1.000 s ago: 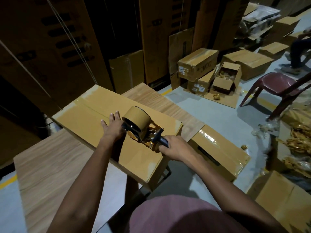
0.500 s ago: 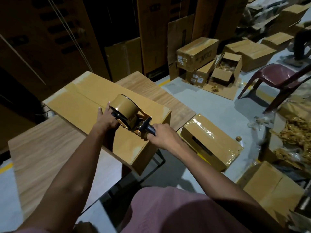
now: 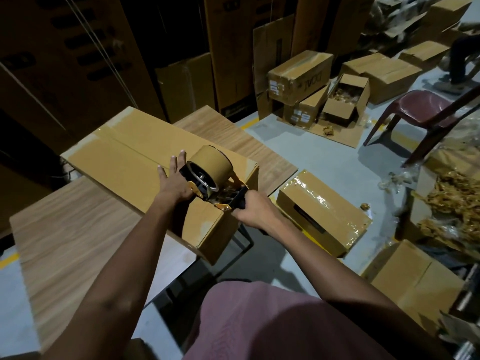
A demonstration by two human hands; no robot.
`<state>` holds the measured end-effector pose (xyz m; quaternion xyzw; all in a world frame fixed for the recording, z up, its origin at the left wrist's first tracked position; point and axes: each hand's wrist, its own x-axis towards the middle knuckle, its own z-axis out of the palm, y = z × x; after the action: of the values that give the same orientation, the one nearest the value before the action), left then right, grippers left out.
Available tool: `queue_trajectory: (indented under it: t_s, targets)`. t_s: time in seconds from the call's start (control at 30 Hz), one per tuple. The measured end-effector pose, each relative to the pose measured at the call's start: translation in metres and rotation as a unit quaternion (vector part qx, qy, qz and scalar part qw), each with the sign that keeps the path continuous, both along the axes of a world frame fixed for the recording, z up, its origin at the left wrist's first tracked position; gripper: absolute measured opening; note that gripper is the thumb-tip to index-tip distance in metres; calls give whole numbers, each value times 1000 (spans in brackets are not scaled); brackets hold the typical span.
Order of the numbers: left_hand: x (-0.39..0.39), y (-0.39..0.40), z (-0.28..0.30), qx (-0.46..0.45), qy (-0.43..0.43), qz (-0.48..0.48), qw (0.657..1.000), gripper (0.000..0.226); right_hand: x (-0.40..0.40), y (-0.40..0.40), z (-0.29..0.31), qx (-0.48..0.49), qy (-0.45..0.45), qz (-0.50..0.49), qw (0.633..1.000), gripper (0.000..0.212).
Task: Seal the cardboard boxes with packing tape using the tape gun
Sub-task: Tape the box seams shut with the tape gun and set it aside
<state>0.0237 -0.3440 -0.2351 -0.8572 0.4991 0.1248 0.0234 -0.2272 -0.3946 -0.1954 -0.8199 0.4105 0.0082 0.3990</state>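
Left hand (image 3: 174, 178), fingers straight, pressed flat on the top of the cardboard box (image 3: 135, 162), just beside the tape roll; right hand (image 3: 253, 210) curled round the dark handle of the tape gun (image 3: 217, 185). Tape gun: rests on the near end of the box top, above the near corner, carrying a roll of brown packing tape (image 3: 211, 162) on a black-and-yellow frame. Cardboard box: long and flat, lying diagonally on a wood-grain table (image 3: 65, 229), its near corner overhanging the table edge; a centre seam runs along the top, and glossy tape shows at the far end and near corner. Floor to the right of the table: a closed box wrapped in shiny tape (image 3: 324, 214), and another plain carton (image 3: 415, 279) nearer the camera. Further back: a stack of cartons (image 3: 301, 74), the top one bearing dark printed letters seen upside down, not legible with certainty, and white labels too small to read; beside it an open carton (image 3: 348, 97) holding tan material. A dark red plastic chair (image 3: 426, 105) stands to the right, with heaps of tan material in clear bags (image 3: 446, 203) along the right edge. Tall dark cartons (image 3: 78, 61) with slotted cut-outs stand behind the table
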Motion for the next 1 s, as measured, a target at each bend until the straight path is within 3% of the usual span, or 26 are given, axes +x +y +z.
queue_trajectory:
  t_s: [0.13,0.23,0.4,0.47,0.57,0.67,0.83,1.0]
  targets:
    - [9,0,-7,27,-12,-13,999,93,-9,-3,19,-4,7,-4,1000,23]
    - [4,-1,-3,-6,-4,-20,1000,80,-38,-8,29,-12,16,-12,1000,28]
    - [-11,-2,1,-28,21,-6,999,84,-52,1,4,-10,26,-43,999,24]
    - [-29,-1,4,-38,49,-46,997,90,-47,-1,-5,-27,43,-46,998,30]
    - [-46,3,-3,-62,28,-106,992,91,-45,2,-13,-22,49,-77,996,35]
    - [-47,3,-4,-56,13,-104,993,85,-47,12,-14,-12,22,-124,992,35]
    - [-44,5,-7,-31,-12,-115,993,98,-52,23,6,-87,13,-117,989,32]
    - [-47,3,-5,-34,7,-98,995,81,-71,26,12,-112,31,-126,985,42]
